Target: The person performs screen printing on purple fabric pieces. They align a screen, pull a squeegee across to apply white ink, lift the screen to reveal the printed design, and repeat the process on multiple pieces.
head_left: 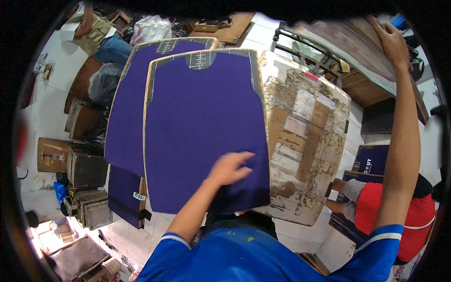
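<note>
— Purple fabric panel (pixel 202 127) lay flat on the tape-covered printing board (pixel 305 141) at the frame's centre, didn't it?

— Yes. The left hand (pixel 231 168) rested on its lower part, fingers spread open and flat, gripping nothing.

— And the right hand (pixel 392 42)?

— Raised to the upper right, fingers curled over the edge of a wooden frame (pixel 361 47). A second purple panel (pixel 129 117) lay just left.

left hand (pixel 230 168) (fingers blurred)
</note>
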`<state>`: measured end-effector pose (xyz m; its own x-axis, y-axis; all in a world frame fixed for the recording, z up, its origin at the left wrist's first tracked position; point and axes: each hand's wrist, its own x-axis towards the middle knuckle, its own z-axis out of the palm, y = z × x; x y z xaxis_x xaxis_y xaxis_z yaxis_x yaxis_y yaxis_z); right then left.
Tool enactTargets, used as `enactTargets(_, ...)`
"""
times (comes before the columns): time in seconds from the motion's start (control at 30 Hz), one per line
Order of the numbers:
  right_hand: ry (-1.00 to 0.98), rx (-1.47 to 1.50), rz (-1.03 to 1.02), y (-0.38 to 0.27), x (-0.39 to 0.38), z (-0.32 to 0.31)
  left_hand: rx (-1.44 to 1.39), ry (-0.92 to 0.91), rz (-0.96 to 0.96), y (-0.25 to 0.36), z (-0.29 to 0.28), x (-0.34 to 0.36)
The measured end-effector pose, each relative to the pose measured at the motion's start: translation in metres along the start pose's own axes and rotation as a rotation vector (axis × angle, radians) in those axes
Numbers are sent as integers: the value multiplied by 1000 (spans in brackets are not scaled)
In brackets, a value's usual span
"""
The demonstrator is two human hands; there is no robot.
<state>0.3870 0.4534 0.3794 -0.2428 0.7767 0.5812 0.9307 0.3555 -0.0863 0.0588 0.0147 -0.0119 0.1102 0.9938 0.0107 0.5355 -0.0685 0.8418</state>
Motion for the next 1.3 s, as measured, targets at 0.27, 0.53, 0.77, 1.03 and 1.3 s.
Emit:
enactTargets(0.27,97,68,160,-57,-32,-29,451,823,-966,-104,-101,-255)
enactTargets(0.53,25,102,166,-67,-41,-38,646,911,-831,-46,-89,-221)
enactTargets(0.77,-43,140,181,-66,-46,-42,538,732,-761,-51,-29,-121)
enactTargets(1.03,-74,112,187,-62,-37,-42,400,57,-549,-43,-40,-82)
enactTargets(1.3,-61,146,179,-58,-28,-39,348,-24,-694,-27,-22,-72)
